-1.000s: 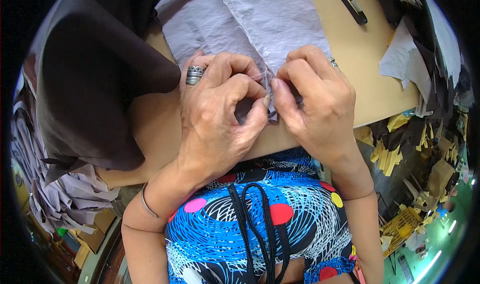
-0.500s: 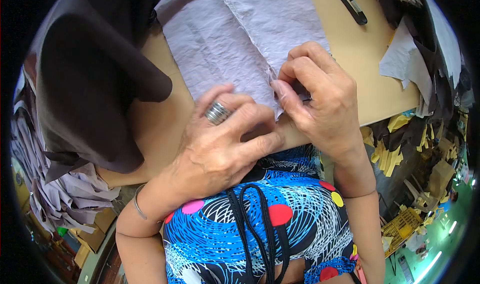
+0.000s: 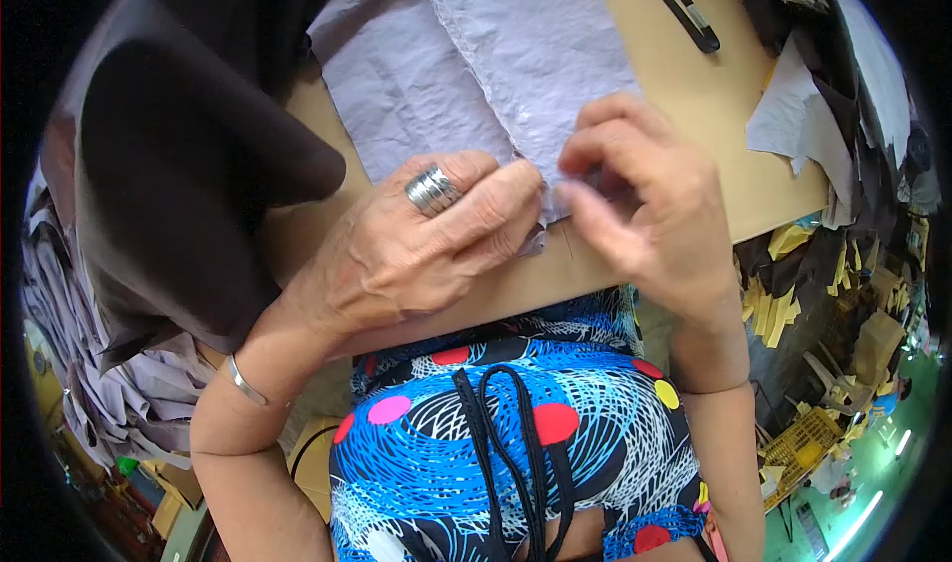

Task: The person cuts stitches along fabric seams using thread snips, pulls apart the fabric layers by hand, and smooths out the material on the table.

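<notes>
Cloth (image 3: 501, 71) partly behind left hand (image 3: 431, 240)

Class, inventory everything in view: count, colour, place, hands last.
Crumpled frayed fabric: count unclear, pale lilac, top centre
Draped cloth: one, dark brown, left
Tabletop: one, tan, beneath fabric
Slim forked tool: one, black, top right
Ragged cloth scrap: one, pale grey, right
Hanging strips: many, yellow, right
Slatted plastic basket: one, yellow, lower right
Heaped cloth pieces: many, greyish lilac, lower left
Patterned garment: one, multicoloured, bottom centre
Stacked metal rings: count unclear, silver, centre
Metal bracelet: one, silver, lower left
Remaining items: too small to tell
Left hand: one, bare, over fabric
Right hand: one, bare, partly over fabric
</notes>
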`<state>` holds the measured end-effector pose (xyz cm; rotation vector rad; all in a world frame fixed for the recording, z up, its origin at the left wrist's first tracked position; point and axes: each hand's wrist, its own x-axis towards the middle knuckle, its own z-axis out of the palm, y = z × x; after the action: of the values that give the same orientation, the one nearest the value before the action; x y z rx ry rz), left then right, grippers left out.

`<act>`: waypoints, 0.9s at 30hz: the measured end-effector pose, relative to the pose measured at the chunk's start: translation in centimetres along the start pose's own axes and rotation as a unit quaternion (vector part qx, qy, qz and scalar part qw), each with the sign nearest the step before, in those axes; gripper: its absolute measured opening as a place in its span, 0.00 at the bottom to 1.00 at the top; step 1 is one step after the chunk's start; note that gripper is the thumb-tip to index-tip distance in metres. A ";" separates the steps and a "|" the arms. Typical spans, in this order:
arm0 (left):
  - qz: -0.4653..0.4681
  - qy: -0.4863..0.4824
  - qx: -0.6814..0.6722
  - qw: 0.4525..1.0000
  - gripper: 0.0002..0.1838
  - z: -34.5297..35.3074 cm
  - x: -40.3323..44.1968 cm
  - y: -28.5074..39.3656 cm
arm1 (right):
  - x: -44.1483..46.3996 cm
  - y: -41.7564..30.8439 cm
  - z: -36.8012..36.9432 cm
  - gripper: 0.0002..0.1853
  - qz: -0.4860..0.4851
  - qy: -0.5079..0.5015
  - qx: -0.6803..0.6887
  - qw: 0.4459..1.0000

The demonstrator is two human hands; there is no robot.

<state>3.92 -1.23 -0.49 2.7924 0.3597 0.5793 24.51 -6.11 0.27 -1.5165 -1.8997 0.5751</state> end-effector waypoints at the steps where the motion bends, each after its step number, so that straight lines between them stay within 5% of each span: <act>1: 0.022 -0.012 0.019 0.999 0.23 -0.2 0.1 -0.2 | 0.2 0.6 0.0 0.13 -0.027 0.043 -0.064 0.997; 5: 0.056 -0.026 0.069 0.996 0.22 -0.2 0.0 -0.6 | 0.9 2.2 0.1 0.23 -0.025 0.141 -0.277 0.950; 6: 0.052 -0.027 0.063 0.996 0.21 -0.1 -0.1 -0.6 | 0.9 2.4 0.2 0.29 -0.024 0.133 -0.251 0.959; 11: 0.044 -0.028 0.019 0.998 0.21 -0.2 -0.1 -1.0 | 1.2 0.6 -0.3 0.28 0.100 0.048 -0.072 0.991; 15: 0.043 -0.028 0.018 0.999 0.21 -0.4 0.2 -1.1 | 1.3 1.9 0.3 0.26 0.000 0.091 -0.035 0.995; 27: -0.028 -0.021 -0.067 0.997 0.22 -0.3 0.8 -1.0 | 1.1 2.2 0.0 0.20 0.008 0.063 -0.060 0.996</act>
<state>4.31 0.00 -0.29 2.6530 0.3739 0.5115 25.87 -4.47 -0.96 -1.6069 -1.8550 0.3688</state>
